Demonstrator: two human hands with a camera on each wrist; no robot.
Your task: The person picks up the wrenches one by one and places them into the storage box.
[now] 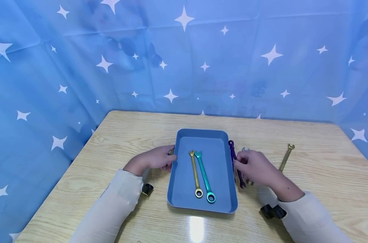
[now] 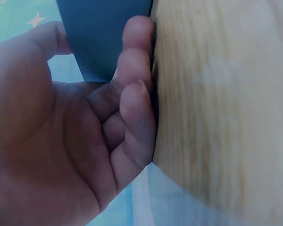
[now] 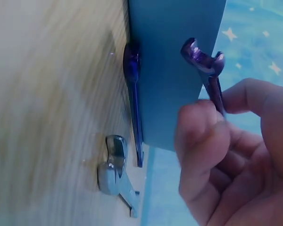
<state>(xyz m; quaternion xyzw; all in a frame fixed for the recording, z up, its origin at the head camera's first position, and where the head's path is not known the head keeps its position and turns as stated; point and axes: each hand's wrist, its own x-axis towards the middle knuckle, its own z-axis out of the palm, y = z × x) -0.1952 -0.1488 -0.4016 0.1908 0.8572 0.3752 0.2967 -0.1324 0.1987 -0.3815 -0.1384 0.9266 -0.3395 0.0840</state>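
Observation:
A blue tray [image 1: 202, 209] lies on the table, with a gold wrench [image 1: 195, 175] and a teal wrench [image 1: 204, 175] inside it. My left hand [image 1: 161, 157] holds the tray's left side, thumb at the rim and curled fingers low by the outer wall. Beyond the right wall, my right hand [image 1: 256, 167] pinches a purple wrench [image 3: 212, 77] above the table, its open end pointing away from the fingers. Below it, a dark blue-purple wrench [image 3: 134, 103] lies along the tray's wall. A silver wrench [image 3: 115, 169] rests close by, mostly hidden under the hand in the head view.
Another gold wrench [image 1: 286, 157] lies to the right of my right hand, its lower part hidden behind the wrist. The wooden table [image 1: 135, 128] ends at a blue star-patterned curtain [image 1: 184, 67]. Black wrist cameras [image 1: 147, 189] sit at both cuffs.

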